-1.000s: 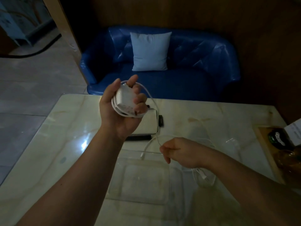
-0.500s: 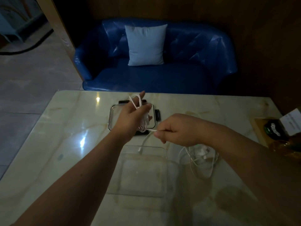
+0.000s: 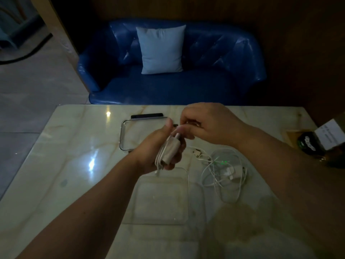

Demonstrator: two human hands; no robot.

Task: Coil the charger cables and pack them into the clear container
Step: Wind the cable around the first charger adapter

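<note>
My left hand (image 3: 149, 152) grips a white charger block (image 3: 169, 153) with its white cable wound around it, held just above the table. My right hand (image 3: 209, 126) pinches the cable's free end at the top of the block, touching the left hand's fingers. The clear container (image 3: 186, 184) sits open on the marble table directly below the block, with nothing visible inside. To its right lies a loose tangle of white cables (image 3: 224, 171) with a small white plug among them.
The clear container lid (image 3: 123, 135) with a shiny rim lies behind my hands, a dark phone (image 3: 146, 116) at its far edge. A wooden tray with dark objects (image 3: 308, 144) is at the right table edge. A blue sofa (image 3: 214, 58) stands beyond the table.
Both hands came down and closer together. The slack cable that ran between them is now wound onto the block, and my right hand has moved up to its top end.
</note>
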